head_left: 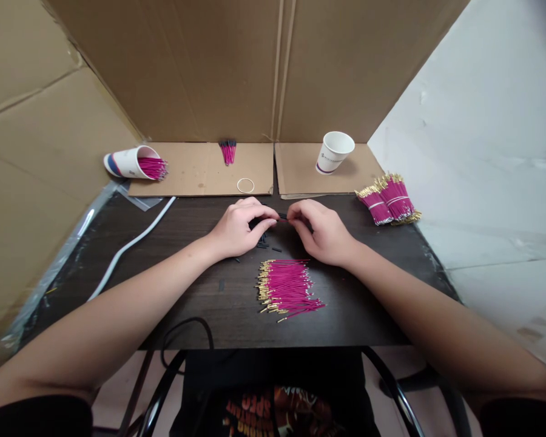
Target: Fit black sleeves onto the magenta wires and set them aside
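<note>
My left hand (244,227) and my right hand (321,232) meet fingertip to fingertip above the middle of the table, both pinched closed. A thin magenta wire shows at my left fingertips, mostly covered by them. At my right fingertips is a short black sleeve (283,216); how far it overlaps the wire is too small to tell. Loose black sleeves (262,240) lie under and beside my left hand. Nearer my body, a flat row of magenta wires (287,285) rests with gold ends to the left and silver tips to the right.
Behind my hands, black-ended magenta wires (227,153) and a rubber band (245,185) lie on cardboard (186,176). A tipped paper cup (127,162) holds wires at left; an upright cup (332,155) stands right. Banded wire bundles (388,199) sit far right. A white cable (130,244) crosses the left side.
</note>
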Tool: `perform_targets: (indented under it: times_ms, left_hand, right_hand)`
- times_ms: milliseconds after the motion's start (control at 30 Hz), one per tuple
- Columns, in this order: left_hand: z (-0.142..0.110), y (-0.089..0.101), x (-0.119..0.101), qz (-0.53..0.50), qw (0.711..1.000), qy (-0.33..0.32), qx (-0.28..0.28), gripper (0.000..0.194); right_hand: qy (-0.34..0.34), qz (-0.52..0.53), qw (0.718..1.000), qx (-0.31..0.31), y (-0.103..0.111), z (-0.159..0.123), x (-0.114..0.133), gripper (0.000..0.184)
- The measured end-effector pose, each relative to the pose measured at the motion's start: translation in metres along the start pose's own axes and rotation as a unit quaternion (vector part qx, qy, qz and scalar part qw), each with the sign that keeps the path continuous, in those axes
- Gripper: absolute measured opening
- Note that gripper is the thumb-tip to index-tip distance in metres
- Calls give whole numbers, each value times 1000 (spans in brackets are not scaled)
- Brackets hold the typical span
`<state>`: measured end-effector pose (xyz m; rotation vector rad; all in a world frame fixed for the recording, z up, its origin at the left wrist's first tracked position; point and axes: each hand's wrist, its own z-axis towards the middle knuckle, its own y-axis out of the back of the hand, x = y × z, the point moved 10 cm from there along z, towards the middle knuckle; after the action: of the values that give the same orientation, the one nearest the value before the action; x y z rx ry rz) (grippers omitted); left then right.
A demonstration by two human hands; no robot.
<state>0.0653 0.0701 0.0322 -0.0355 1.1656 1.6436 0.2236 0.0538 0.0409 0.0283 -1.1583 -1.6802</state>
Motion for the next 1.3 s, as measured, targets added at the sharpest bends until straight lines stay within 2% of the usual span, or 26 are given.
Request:
perform_targets:
  times_ms: [433, 633, 1067, 1300]
  left_hand:
    - [2, 0, -1, 6, 1000, 10, 5, 12]
    - [3, 2, 2, 53, 998, 42, 6, 25]
    - [1, -2, 17, 101, 990, 97, 21, 7]
    - [-1, 0, 19, 111, 989, 95, 4, 15]
  right_hand:
    - [-4, 2, 1000, 4, 0, 0, -2, 11]
    - [-19, -8, 1000, 14, 1, -1, -9, 12]
    - [-23, -44, 997, 58, -4, -1, -18, 20]
    - [-27, -47, 996, 64, -4, -1, -21, 20]
